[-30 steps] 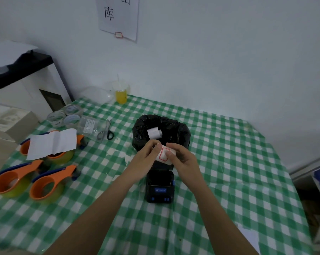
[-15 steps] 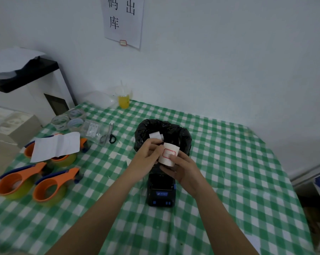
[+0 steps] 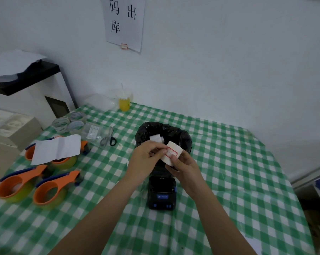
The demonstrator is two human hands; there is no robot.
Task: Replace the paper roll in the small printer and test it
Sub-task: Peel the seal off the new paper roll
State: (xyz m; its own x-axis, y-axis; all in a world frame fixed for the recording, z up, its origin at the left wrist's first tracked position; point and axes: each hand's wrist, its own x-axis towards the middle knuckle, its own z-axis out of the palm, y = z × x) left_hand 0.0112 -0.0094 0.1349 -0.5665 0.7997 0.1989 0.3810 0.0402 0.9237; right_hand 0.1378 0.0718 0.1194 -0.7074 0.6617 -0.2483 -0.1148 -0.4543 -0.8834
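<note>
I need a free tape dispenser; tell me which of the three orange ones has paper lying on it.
The farthest orange dispenser, nearest the tape rolls: a creased white sheet lies across it. The two nearer dispensers are uncovered.

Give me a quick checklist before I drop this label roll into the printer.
1. Label roll held firmly: ok, right hand grips it, left hand pinches its edge.
2. Printer lid open: ok, the bay shows.
3. Bay free of the old roll: cannot tell, too dark.
4. Loose end of the roll peeled free: cannot tell, fingers cover it.
5. Path down to the printer clear: ok, it sits directly below the hands.
6. Printer powered on: cannot tell.
</note>
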